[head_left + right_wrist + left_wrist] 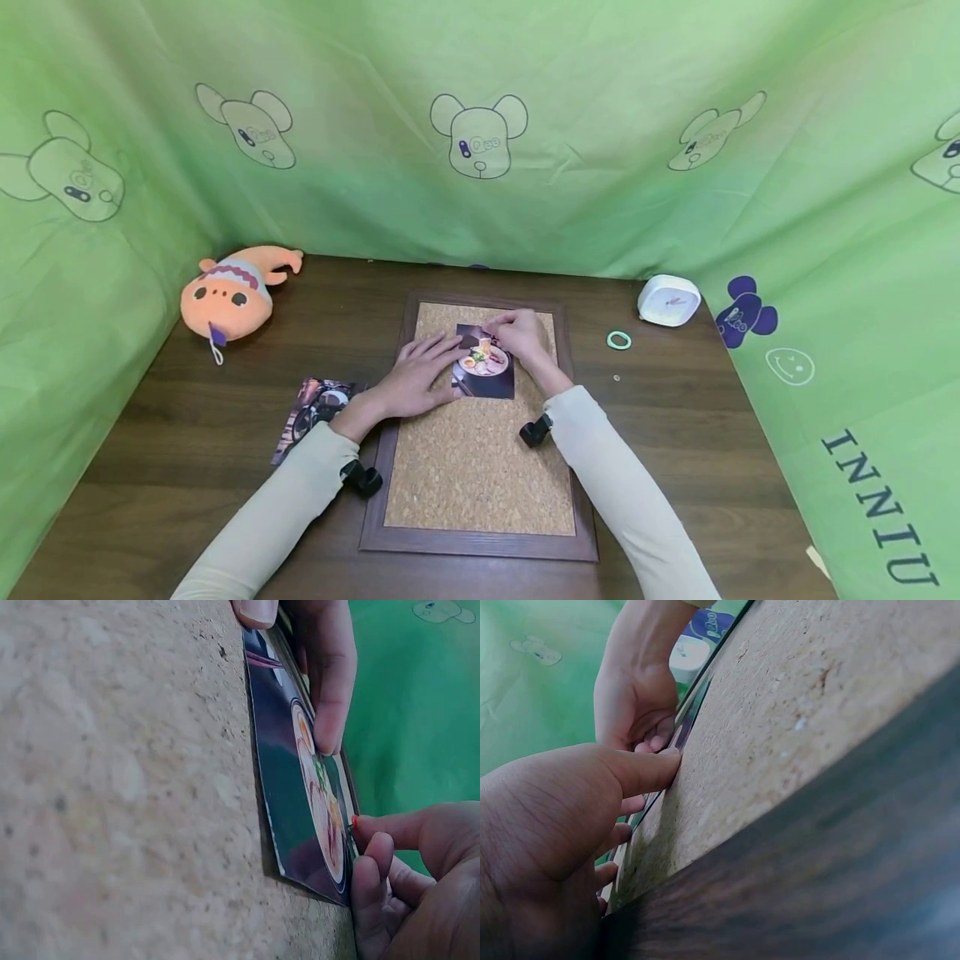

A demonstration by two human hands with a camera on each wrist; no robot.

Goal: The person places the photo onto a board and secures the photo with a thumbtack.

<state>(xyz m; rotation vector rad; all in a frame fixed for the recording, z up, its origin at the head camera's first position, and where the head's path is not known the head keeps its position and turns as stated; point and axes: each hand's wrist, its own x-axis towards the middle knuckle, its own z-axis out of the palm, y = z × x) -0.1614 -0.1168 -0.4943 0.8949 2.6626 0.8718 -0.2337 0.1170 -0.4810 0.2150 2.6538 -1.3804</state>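
Overhead, the left hand (423,379), fingers spread, rests on a food photo (486,363) atop the corkboard (480,475); "INNIU" marks the curtain (877,504). At left wrist, its thumb touches the photo's edge. At right wrist, the right hand (429,881) pinches a red pin (355,821) beside the photo's edge.

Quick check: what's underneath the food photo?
The cork board shows all around the food photo, so that lies beneath. In the right wrist view, the photo's edge shades the cork; the area it directly covers cannot be seen.

left fingers (649,772) at photo (685,732) edge; corkboard (780,735) beneath
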